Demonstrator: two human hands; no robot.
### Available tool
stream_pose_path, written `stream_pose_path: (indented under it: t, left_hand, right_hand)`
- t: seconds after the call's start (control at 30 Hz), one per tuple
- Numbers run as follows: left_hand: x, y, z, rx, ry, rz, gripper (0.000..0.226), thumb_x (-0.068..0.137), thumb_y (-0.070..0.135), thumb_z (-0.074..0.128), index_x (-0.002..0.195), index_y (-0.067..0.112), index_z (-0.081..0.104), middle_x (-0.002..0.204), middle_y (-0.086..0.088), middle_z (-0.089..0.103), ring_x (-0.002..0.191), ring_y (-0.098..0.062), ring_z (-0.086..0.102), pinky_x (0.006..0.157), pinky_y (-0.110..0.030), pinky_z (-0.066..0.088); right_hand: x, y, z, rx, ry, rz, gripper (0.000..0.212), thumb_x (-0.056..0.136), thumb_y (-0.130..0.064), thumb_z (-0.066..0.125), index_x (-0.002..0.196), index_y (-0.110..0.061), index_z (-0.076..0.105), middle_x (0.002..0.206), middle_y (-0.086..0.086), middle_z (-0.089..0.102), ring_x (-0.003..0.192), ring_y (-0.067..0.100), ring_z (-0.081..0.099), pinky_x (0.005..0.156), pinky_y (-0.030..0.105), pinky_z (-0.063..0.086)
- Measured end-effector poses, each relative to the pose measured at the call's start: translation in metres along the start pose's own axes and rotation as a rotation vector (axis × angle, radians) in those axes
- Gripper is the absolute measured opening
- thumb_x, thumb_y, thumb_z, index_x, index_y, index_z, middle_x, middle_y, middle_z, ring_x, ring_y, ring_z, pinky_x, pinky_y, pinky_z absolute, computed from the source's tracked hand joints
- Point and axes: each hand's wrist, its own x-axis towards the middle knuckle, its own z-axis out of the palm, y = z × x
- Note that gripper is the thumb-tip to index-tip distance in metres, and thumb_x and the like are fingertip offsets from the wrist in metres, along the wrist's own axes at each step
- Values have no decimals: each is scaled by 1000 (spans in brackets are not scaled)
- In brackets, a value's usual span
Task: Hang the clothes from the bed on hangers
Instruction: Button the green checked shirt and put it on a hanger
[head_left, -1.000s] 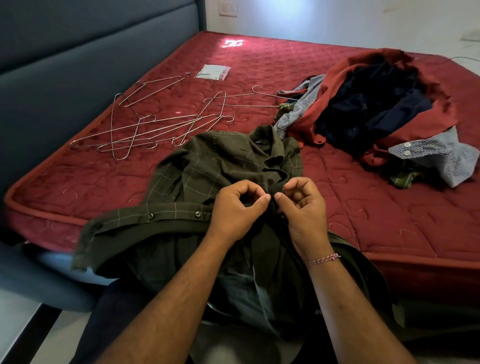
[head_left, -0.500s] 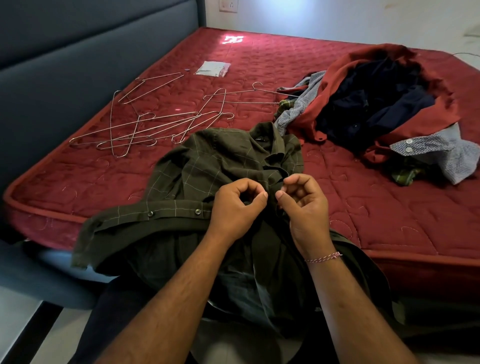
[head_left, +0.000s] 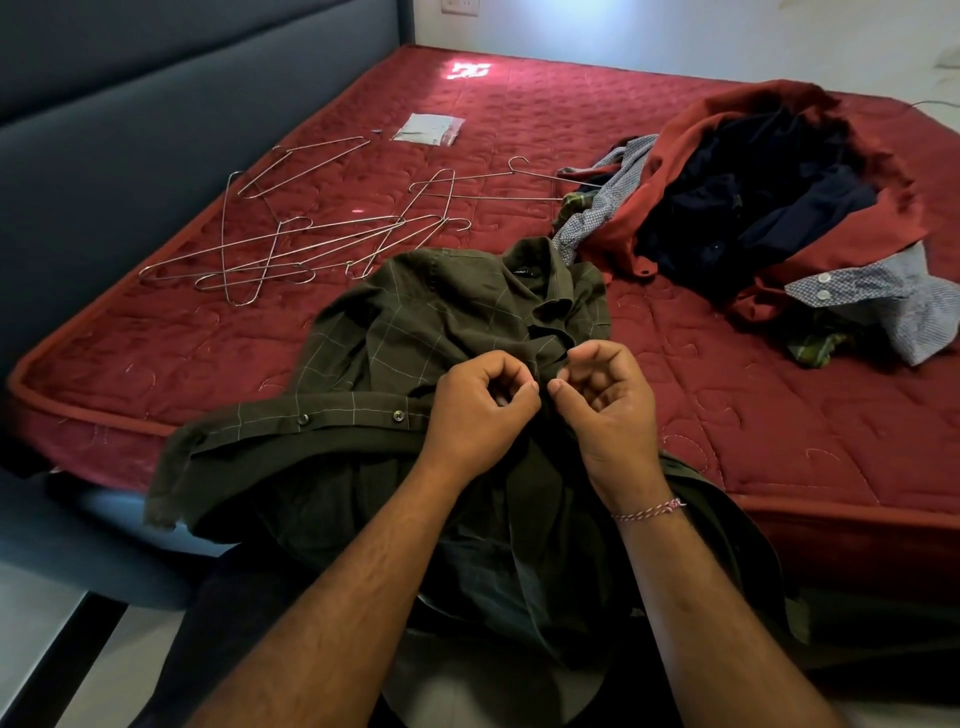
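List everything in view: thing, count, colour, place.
olive checked shirt: one, dark green, front mattress edge, hanging toward the person
wire hangers: several, silver, left part of mattress
clothes pile: one heap, rust red, navy, blue-grey patterned, right part of mattress
plastic packet: one, clear, behind the hangers
mattress: one, red quilted
headboard: one, grey-blue, left
left hand: pinching the shirt front
right hand: pinching the shirt front, thread bracelet on wrist

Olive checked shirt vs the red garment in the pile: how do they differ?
The olive checked shirt is pinched at its front by both the left hand and the right hand and drapes off the mattress edge; the red garment lies untouched, wrapped around dark clothes. Olive is checked, red plain. Neither is on a hanger.
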Motion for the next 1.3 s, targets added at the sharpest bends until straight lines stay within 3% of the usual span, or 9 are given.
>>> stream_pose_path:
  t: [0.2, 0.6, 0.83, 1.0, 1.1, 1.3]
  left_hand:
    - [1, 0, 0, 1, 9, -19, 9, 91, 15, 71, 83, 20, 71, 74, 2, 68, 61, -8, 58, 58, -23, 51]
    - [5, 1, 0, 24, -10, -69, 10, 93, 18, 70, 84, 21, 72, 79, 4, 70, 68, -5, 61, 63, -18, 52]
    - [6, 0, 0, 55, -20, -80, 12, 97, 19, 67, 87, 22, 73, 84, 6, 71, 79, -10, 66, 68, -16, 52]
    - [7, 1, 2, -18, -2, -88, 17, 98, 28, 68, 87, 19, 77, 82, 4, 74, 80, -10, 70, 73, -25, 58]
    - [9, 1, 2, 6, -15, -90, 14, 95, 26, 71, 85, 18, 76, 79, 3, 73, 75, -10, 70, 67, -20, 56]
    - [11, -1, 0, 69, -26, -100, 13, 98, 23, 67, 90, 21, 76, 83, 6, 73, 80, -5, 68, 67, -12, 52]
  right_hand:
    - [1, 0, -1, 33, 3, 15, 28, 93, 14, 58, 113, -7, 59, 89, 4, 72, 80, 16, 68, 73, 24, 56]
    - [4, 2, 1, -43, -38, 5, 35, 86, 8, 74, 114, -9, 63, 90, 4, 69, 83, 13, 66, 78, 23, 56]
    - [4, 5, 3, -137, -25, -13, 38, 85, 6, 75, 115, -13, 63, 87, -2, 69, 82, 10, 67, 77, 23, 57]
    - [6, 6, 4, -163, -16, -5, 38, 86, 1, 77, 115, -16, 63, 91, 5, 69, 81, 13, 68, 76, 24, 58]
    - [4, 7, 5, -256, -12, -54, 38, 86, -3, 78, 115, -21, 62, 92, 2, 69, 83, 18, 69, 75, 25, 58]
    - [2, 8, 8, -383, 30, -93, 29, 83, -5, 81, 99, -20, 61, 88, -6, 70, 79, 11, 69, 71, 24, 58]
